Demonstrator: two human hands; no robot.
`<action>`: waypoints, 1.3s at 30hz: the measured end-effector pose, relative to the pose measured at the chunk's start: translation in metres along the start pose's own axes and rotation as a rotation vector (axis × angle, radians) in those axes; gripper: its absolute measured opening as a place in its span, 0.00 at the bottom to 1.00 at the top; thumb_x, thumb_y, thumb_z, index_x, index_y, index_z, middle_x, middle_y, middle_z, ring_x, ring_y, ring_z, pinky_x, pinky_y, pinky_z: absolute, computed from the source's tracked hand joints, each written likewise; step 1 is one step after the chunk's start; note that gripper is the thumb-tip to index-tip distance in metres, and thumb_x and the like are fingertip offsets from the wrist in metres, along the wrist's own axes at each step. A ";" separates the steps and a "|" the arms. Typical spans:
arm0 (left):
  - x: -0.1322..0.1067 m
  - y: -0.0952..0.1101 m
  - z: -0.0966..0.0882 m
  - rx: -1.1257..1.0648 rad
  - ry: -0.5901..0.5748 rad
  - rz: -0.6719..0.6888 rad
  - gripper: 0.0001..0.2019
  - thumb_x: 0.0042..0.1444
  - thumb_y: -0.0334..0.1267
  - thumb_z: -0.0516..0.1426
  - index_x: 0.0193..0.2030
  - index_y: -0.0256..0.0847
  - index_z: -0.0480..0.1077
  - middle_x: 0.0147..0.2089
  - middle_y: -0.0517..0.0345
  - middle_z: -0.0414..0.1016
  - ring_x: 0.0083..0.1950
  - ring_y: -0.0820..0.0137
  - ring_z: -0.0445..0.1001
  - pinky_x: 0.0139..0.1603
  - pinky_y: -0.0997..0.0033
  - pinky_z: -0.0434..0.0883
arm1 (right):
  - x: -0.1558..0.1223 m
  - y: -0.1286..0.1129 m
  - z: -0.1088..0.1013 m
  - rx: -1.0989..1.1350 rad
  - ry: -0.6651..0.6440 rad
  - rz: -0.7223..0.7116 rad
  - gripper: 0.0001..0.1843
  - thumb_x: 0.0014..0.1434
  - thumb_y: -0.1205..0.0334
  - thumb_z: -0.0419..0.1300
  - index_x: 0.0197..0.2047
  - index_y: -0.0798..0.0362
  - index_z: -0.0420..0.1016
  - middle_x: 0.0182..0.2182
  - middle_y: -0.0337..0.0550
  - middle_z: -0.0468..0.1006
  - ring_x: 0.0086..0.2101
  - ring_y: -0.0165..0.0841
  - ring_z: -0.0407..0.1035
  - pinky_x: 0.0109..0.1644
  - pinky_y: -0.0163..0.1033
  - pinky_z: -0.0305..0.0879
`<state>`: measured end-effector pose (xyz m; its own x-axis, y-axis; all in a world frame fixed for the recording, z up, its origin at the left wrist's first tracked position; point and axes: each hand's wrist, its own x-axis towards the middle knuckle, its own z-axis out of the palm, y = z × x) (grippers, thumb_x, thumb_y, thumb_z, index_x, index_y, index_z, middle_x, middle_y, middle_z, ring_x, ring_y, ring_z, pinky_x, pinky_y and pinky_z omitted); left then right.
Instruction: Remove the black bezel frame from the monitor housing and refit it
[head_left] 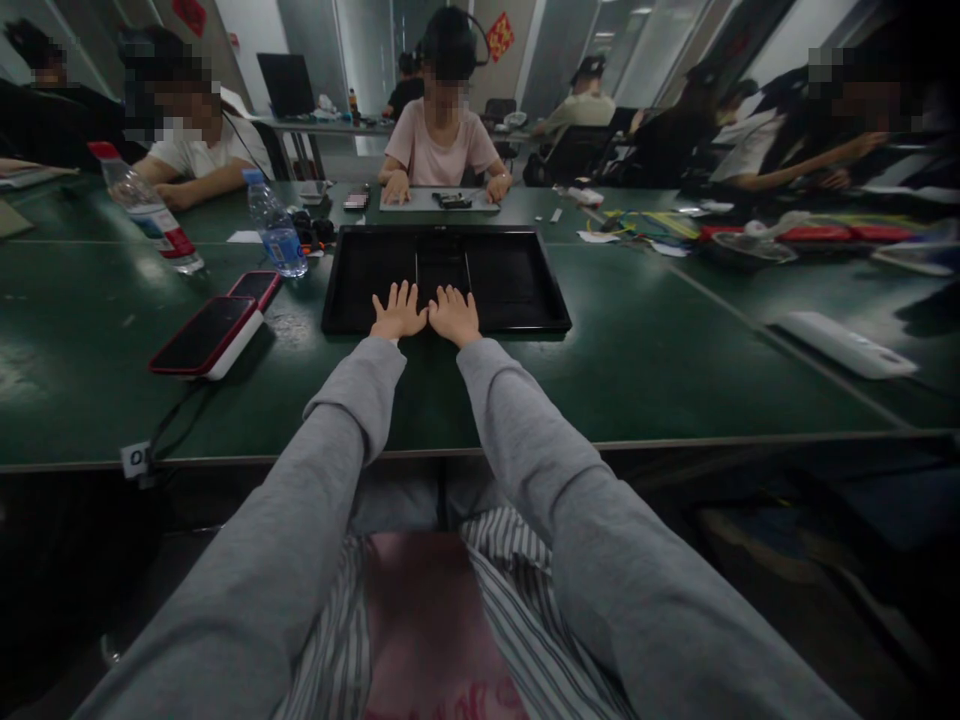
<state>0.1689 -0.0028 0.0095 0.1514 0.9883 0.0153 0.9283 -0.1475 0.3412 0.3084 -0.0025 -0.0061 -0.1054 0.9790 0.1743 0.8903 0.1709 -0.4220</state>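
Both arms, in grey sleeves, reach forward over the green table. My left hand [400, 312] is spread, palm down, at the near edge of a black divided tray [517, 275]. Beside it, my right hand [454, 313] is likewise spread over the tray's near rim, the two thumbs almost meeting. Neither hand holds anything. Whether the palms rest on the tray or hover just above it I cannot tell. Thin upright dividers part the tray's middle section from its left and right sections.
Left of the tray stand a blue-capped bottle [279, 228], a red-capped bottle [154, 215] and phones on a white block [206, 335]. To the right lie a white bar-shaped device [844, 345] and coloured cables [652, 225]. A person [442, 140] sits opposite, hands on a grey board [405, 200].
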 end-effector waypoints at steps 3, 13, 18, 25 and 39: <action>-0.016 0.004 0.005 0.019 0.198 0.039 0.34 0.73 0.47 0.45 0.83 0.43 0.54 0.85 0.47 0.46 0.85 0.48 0.42 0.81 0.30 0.39 | -0.010 -0.003 0.001 -0.046 0.116 -0.040 0.35 0.75 0.55 0.39 0.76 0.62 0.66 0.76 0.55 0.62 0.74 0.50 0.55 0.80 0.63 0.39; -0.033 0.012 0.002 0.004 0.296 0.049 0.29 0.73 0.45 0.47 0.78 0.44 0.64 0.80 0.48 0.60 0.82 0.50 0.53 0.80 0.38 0.50 | -0.009 0.003 0.010 -0.059 0.242 -0.087 0.29 0.77 0.58 0.42 0.66 0.60 0.78 0.65 0.57 0.77 0.67 0.47 0.67 0.76 0.59 0.52; -0.027 0.006 0.007 -0.015 0.306 0.063 0.28 0.73 0.43 0.48 0.76 0.43 0.67 0.80 0.47 0.59 0.82 0.50 0.53 0.81 0.38 0.50 | -0.010 0.004 0.006 -0.061 0.223 -0.087 0.27 0.75 0.63 0.45 0.66 0.59 0.78 0.66 0.56 0.76 0.67 0.46 0.66 0.76 0.57 0.52; -0.018 0.000 0.012 -0.089 0.408 0.106 0.23 0.73 0.42 0.48 0.66 0.41 0.76 0.75 0.43 0.68 0.78 0.49 0.61 0.79 0.36 0.53 | -0.010 0.004 -0.002 0.009 0.236 -0.086 0.22 0.73 0.68 0.49 0.61 0.55 0.79 0.60 0.53 0.80 0.61 0.44 0.69 0.71 0.56 0.58; -0.017 -0.132 -0.031 -0.409 0.605 -0.070 0.30 0.64 0.40 0.60 0.72 0.37 0.65 0.78 0.36 0.60 0.81 0.48 0.57 0.80 0.45 0.56 | -0.020 0.143 -0.072 -0.055 0.626 0.432 0.25 0.69 0.66 0.55 0.68 0.55 0.68 0.64 0.61 0.70 0.65 0.50 0.60 0.67 0.59 0.61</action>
<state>0.0330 0.0014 -0.0070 -0.2271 0.8602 0.4566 0.7101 -0.1746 0.6821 0.4693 -0.0055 -0.0058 0.5136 0.7096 0.4823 0.8179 -0.2349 -0.5252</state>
